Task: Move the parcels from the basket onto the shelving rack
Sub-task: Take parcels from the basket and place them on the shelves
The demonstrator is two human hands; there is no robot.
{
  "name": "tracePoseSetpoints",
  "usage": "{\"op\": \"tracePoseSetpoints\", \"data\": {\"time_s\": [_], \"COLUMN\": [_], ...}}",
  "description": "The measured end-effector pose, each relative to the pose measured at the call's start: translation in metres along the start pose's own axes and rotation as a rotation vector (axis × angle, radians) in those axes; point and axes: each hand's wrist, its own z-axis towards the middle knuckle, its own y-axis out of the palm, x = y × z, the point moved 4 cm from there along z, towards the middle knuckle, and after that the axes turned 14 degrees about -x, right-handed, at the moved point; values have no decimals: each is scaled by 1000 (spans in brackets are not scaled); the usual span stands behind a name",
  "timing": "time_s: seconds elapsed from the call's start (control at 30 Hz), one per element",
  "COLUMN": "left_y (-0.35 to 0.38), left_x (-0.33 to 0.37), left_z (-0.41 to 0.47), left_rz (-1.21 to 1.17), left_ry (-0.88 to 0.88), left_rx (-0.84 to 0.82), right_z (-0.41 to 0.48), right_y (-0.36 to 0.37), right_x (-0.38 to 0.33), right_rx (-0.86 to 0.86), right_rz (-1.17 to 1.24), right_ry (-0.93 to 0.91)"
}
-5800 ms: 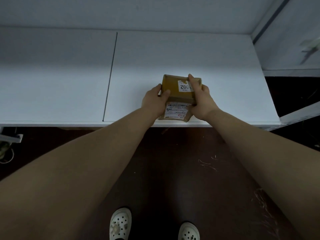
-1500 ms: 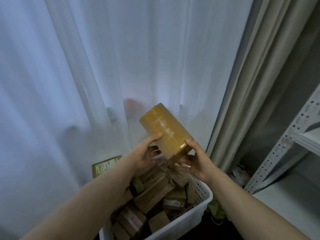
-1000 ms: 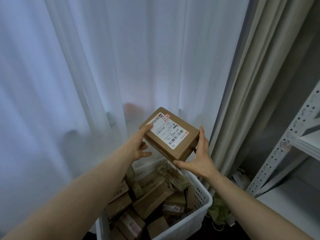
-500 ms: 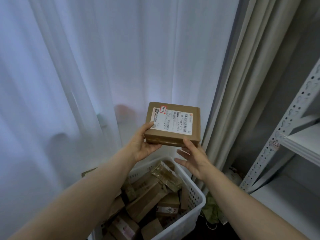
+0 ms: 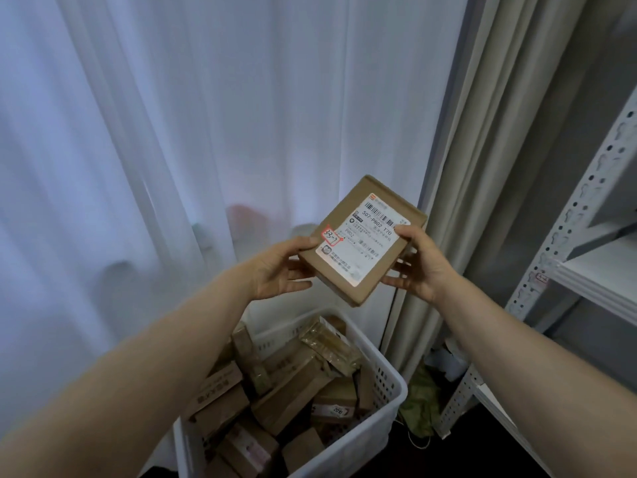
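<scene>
grip: left hand (image 5: 275, 270) and right hand (image 5: 418, 265) both clasp one parcel (image 5: 362, 239), label up
parcel: midair, 12 o'clock of basket (image 5: 386, 401)
basket: full of boxes
step: lifted out, carry pending
next: swing to 3 o'clock, set on shelving rack (image 5: 593, 267)

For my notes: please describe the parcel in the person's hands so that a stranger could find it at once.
Find the white basket by the sheer curtain. Above it, the left hand and the right hand hold one flat brown parcel. Unlike the parcels in the basket, it is up in the air and shows a white label with a red-boxed handwritten mark.
</scene>
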Motion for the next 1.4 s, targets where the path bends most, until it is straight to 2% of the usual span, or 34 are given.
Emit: {"op": "tracePoseSetpoints", "data": {"time_s": [0.23, 0.9, 1.2, 1.4], "left_y": [14, 33, 72, 111], "left_x": [-8, -16, -26, -29], "left_z": [5, 5, 24, 41], "left_rz": [-255, -281, -173, 235], "left_ry": [52, 52, 3, -46], "left_rx": [-60, -149, -193, -147], "right_z": [-6, -34, -60, -87], "right_y": [-2, -9, -49, -94], "right_x": [-12, -19, -25, -21], "right_rx": [38, 68, 99, 152], "right_rz": [-63, -45, -25, -76], "right_ry": [-48, -83, -113, -98]}}
